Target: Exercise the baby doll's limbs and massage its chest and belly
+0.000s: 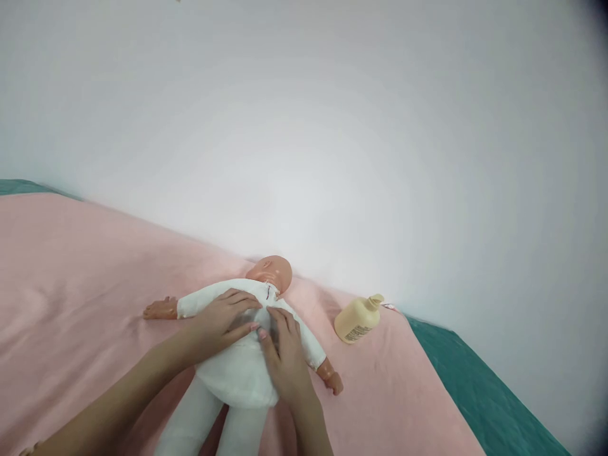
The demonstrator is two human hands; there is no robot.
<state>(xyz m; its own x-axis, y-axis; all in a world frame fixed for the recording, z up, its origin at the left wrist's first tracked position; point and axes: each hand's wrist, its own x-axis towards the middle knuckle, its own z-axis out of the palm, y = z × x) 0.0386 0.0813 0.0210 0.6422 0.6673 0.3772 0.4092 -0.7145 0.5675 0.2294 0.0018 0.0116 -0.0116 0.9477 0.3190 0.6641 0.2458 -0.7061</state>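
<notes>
A baby doll (237,373) with a white cloth body lies on its back, its plastic head (273,272) turned to one side and its arms spread. My left hand (225,322) rests on the left side of the doll's chest, fingers stretched out. On the other side of the chest lies my right hand (284,348), its fingers also extended. The two thumbs nearly meet over the middle of the chest. Neither hand grips anything. Part of the chest is hidden under my fingers.
A pale yellow pump bottle (356,322) stands to the right of the doll. Beneath everything is a pink cloth (71,285), wrinkled at the left. Green covering (479,380) shows past its right edge. A white wall (304,126) rises directly behind the doll's head.
</notes>
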